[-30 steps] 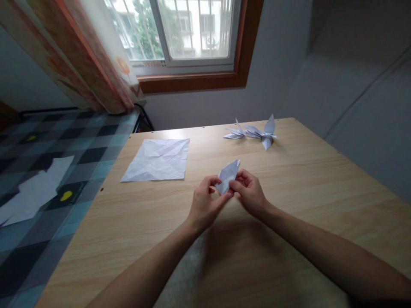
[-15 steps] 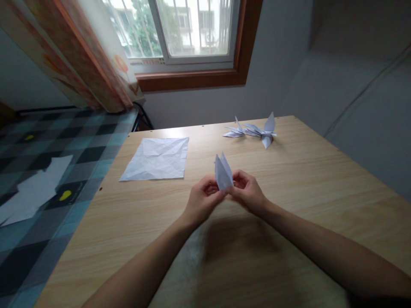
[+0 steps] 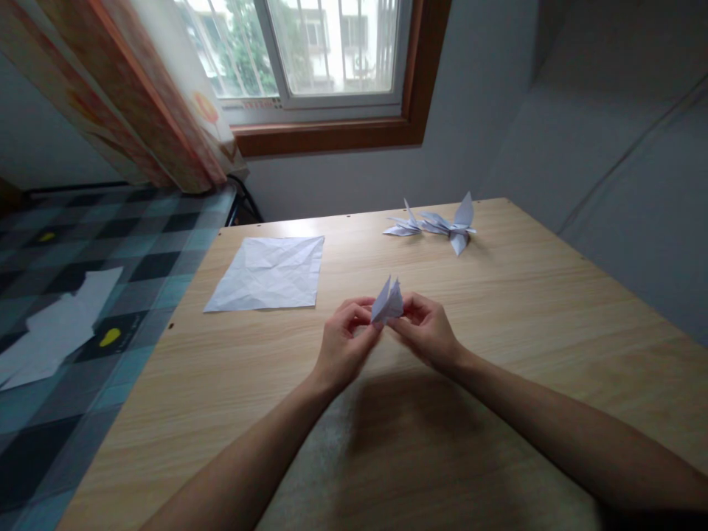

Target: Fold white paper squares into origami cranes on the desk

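Between my two hands is a small piece of folded white paper [image 3: 388, 302], its pointed flaps standing up and slightly apart. My left hand [image 3: 348, 335] pinches its lower left side between thumb and fingers. On the other side, my right hand [image 3: 428, 328] is closed on the paper's lower right edge. Both hands are held just over the wooden table [image 3: 265, 383]. The fingertips behind the paper are partly hidden.
A creased square white sheet [image 3: 268, 273] lies flat at the table's left. Several folded paper shapes [image 3: 436, 223] with pointed petals sit near the far edge. White paper scraps [image 3: 60, 324] rest on the checked cloth [image 3: 127, 369] at left. Behind stands a window [image 3: 337, 51].
The folded paper has been turned and tipped in my fingers, so its points now stand lower and lean to the right. Both hands still grip it in nearly the same place.
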Tool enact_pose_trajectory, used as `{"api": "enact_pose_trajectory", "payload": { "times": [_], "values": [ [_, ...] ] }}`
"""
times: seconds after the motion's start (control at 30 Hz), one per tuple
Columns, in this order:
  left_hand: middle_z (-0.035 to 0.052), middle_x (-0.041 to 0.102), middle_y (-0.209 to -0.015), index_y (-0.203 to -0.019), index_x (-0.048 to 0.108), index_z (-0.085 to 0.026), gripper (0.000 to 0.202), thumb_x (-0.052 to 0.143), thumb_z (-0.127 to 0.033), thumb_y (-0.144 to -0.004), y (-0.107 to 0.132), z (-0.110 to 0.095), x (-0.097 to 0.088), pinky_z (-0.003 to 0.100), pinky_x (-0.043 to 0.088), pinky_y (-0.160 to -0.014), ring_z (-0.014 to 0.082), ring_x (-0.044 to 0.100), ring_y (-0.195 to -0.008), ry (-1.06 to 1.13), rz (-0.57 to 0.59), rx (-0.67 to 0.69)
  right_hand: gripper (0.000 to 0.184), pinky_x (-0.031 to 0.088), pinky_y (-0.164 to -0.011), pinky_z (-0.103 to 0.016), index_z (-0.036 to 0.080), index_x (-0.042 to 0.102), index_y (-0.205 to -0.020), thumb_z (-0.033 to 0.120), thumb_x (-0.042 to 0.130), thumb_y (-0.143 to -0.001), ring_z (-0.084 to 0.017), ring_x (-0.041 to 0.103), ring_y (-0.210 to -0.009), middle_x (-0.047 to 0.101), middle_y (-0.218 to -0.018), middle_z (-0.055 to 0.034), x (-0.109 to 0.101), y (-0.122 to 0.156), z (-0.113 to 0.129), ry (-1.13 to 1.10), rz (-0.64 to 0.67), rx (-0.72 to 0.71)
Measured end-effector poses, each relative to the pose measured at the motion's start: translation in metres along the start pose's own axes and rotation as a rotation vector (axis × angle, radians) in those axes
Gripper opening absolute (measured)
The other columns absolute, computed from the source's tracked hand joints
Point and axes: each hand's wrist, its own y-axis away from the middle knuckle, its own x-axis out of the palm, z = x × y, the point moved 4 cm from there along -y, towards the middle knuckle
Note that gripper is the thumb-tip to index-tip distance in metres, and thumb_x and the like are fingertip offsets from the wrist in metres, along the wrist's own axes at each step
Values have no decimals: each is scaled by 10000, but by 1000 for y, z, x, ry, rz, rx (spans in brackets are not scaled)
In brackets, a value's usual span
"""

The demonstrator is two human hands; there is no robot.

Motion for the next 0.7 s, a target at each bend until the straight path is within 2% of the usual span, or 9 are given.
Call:
{"api": "enact_pose_trajectory", "payload": {
  "times": [0.07,0.13,0.2,0.3,0.47,0.6,0.7],
  "values": [
    [55,691,-933,-690,588,-159,211,749,-253,-789,0,1,1,272,499,-763,161,647,-858,36,11,-39,225,519,-710,-309,210,667,-773,348,836,-719,-173,644,-744,698,-794,-12,1,0,-2,-9,6,37],
    [-2,640,-733,-691,581,-161,218,754,-263,-776,1,3,0,223,444,-637,108,584,-676,47,1,-88,258,515,-666,-301,210,656,-749,368,851,-692,-167,635,-698,685,-743,-3,2,0,-2,-20,1,77],
    [-35,586,-637,-700,588,-160,209,761,-264,-755,1,4,0,202,391,-566,82,523,-584,58,-16,-130,282,506,-639,-291,208,644,-728,377,863,-669,-156,622,-665,671,-710,6,2,0,-2,-38,-10,104],
    [-21,628,-656,-724,589,-157,195,760,-250,-737,1,4,0,200,410,-570,89,562,-592,86,-29,-179,291,486,-610,-267,205,642,-731,377,867,-662,-131,593,-628,652,-693,20,1,-1,2,-59,-18,99],
    [3,693,-744,-836,573,-165,231,765,-225,-723,0,4,3,247,520,-654,129,662,-656,175,-50,-204,268,432,-562,-243,200,633,-740,434,687,-857,-105,550,-570,598,-645,33,0,-2,4,-64,39,92],
    [-6,706,-770,-977,559,-176,333,769,-204,-721,-1,5,4,243,530,-645,129,678,-646,213,-39,-176,212,436,-573,-237,203,637,-786,367,771,-783,-104,556,-595,619,-707,35,-1,0,0,-64,14,95],
    [-19,710,-780,-1067,535,-194,412,762,-187,-724,-1,4,5,230,527,-639,122,680,-640,227,-41,-161,199,449,-589,-241,209,649,-838,349,777,-778,-113,570,-622,639,-741,29,-1,1,-4,-66,9,106]
  ]
}}
